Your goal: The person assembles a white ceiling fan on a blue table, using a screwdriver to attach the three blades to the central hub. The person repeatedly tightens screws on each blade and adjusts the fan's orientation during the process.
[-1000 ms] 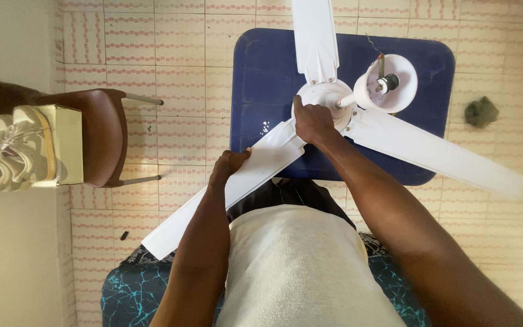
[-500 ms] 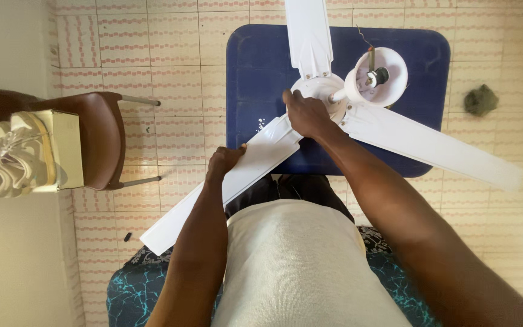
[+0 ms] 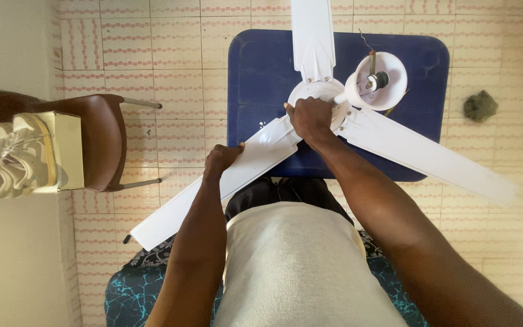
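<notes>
1. A white three-bladed ceiling fan [image 3: 334,115] lies on a blue plastic bench [image 3: 255,66], its motor hub at the middle of the bench top and its blades reaching out past the edges.
2. The left hand [image 3: 222,158] is closed on the edge of the near-left blade [image 3: 213,188], thumb on top, holding that blade steady.
3. The right hand [image 3: 310,117] rests curled over the motor hub [image 3: 310,91] where the blade root meets it; whether it pinches a screw or a tool is hidden under the fingers.
4. The white canopy cup [image 3: 376,82] with its downrod stands just beside the hub, to the right.
5. Judged from this, the step in hand is work at the blade's joint on the hub.
6. The next move seems to call for a steady left grip, so the blade cannot swing while the right hand works the joint.
7. A brown chair [image 3: 101,139] stands well apart at left, with a box and pale shoes [image 3: 13,154] beside it.
</notes>
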